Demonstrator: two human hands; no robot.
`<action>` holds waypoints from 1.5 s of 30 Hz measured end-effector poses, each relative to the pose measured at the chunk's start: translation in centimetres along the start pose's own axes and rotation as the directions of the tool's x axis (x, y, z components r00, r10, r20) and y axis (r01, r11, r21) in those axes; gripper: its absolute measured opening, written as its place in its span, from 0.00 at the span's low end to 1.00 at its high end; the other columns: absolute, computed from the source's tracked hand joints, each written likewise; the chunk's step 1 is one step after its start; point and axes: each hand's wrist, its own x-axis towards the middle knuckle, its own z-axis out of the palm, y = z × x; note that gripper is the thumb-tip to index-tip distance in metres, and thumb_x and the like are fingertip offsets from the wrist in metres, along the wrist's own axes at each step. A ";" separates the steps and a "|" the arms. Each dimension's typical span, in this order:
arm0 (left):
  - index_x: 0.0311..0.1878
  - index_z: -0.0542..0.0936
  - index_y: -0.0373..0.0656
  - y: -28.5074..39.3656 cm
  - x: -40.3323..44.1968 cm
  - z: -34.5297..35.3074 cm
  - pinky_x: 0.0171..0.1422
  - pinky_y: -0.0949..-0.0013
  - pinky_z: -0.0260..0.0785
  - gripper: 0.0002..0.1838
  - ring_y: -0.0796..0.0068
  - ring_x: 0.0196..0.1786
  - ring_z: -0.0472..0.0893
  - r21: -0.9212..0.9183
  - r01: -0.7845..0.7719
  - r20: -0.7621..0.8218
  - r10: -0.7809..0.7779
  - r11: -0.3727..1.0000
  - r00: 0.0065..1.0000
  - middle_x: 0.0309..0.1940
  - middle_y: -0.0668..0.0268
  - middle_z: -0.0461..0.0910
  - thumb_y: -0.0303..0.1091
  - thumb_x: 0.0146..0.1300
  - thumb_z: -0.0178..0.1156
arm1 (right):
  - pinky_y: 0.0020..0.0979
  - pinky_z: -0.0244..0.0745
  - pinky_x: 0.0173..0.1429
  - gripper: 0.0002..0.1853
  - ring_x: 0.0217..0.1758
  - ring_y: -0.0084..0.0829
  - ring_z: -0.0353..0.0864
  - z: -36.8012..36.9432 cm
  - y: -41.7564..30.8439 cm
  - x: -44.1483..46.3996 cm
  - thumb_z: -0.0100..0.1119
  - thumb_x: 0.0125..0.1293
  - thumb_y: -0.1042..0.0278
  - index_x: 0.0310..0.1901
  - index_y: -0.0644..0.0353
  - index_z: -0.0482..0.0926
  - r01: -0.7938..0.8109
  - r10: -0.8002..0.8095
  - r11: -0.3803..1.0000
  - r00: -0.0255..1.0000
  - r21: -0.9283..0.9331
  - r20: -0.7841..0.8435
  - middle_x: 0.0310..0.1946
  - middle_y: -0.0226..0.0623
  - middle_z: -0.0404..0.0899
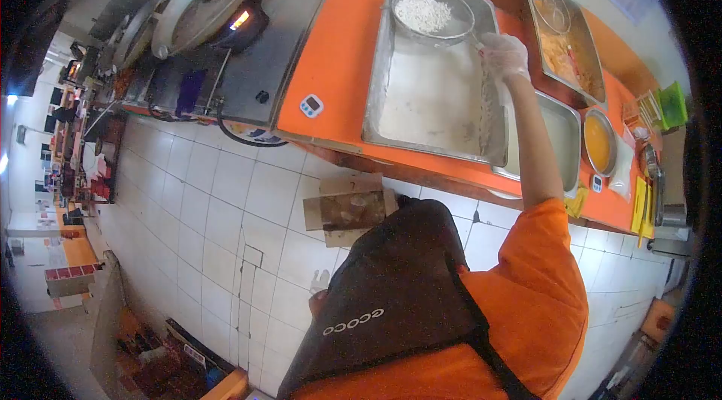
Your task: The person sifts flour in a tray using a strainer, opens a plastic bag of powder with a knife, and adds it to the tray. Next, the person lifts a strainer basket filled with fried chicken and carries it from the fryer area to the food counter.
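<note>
My right hand (505, 56), in a clear glove, is closed on the handle of a round mesh strainer (469, 33). The strainer sits at the far end of a deep metal tray (370, 118), with small white lumps (423, 13) in it. White flour (429, 103) covers the tray's bottom. Low beside my dark apron is my left hand (320, 281), also gloved and away from the counter. Its fingers look apart, with nothing seen in them; the apron partly hides that arm.
Right of the tray are a white-filled pan (573, 133), a bowl of orange liquid (599, 143) and a tray of orange food (599, 84). Two timers lie on the orange counter (320, 62). Large pans (174, 33) stand left on the stove. A cardboard box (312, 213) is on the floor.
</note>
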 end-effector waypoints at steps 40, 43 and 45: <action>0.44 0.85 0.34 12.7 -3.5 8.4 0.52 0.65 0.74 0.17 0.64 0.45 0.84 -0.388 0.270 -0.151 -0.350 0.881 0.925 0.40 0.54 0.86 0.38 0.60 0.63 | 0.38 0.73 0.57 0.15 0.52 0.36 0.78 26.7 -14.5 -8.4 0.50 0.67 0.67 0.51 0.64 0.78 -0.365 -0.743 0.120 0.584 0.923 0.327 0.47 0.41 0.80; 0.45 0.85 0.34 11.4 -3.2 9.0 0.52 0.65 0.75 0.17 0.64 0.44 0.84 -0.379 0.218 -0.170 -0.300 0.899 0.939 0.40 0.55 0.86 0.38 0.60 0.63 | 0.37 0.75 0.55 0.18 0.50 0.31 0.79 25.8 -12.0 -9.1 0.49 0.72 0.59 0.50 0.65 0.79 -0.285 -0.534 -0.338 0.843 0.897 0.067 0.49 0.40 0.80; 0.45 0.85 0.33 10.0 -3.4 9.9 0.52 0.65 0.75 0.17 0.64 0.44 0.84 -0.361 0.192 -0.161 -0.264 0.912 0.951 0.40 0.54 0.86 0.38 0.61 0.63 | 0.35 0.78 0.49 0.21 0.44 0.30 0.82 20.7 -10.3 -5.0 0.49 0.72 0.52 0.49 0.64 0.79 -0.287 -0.557 -0.090 0.808 0.954 0.191 0.45 0.38 0.82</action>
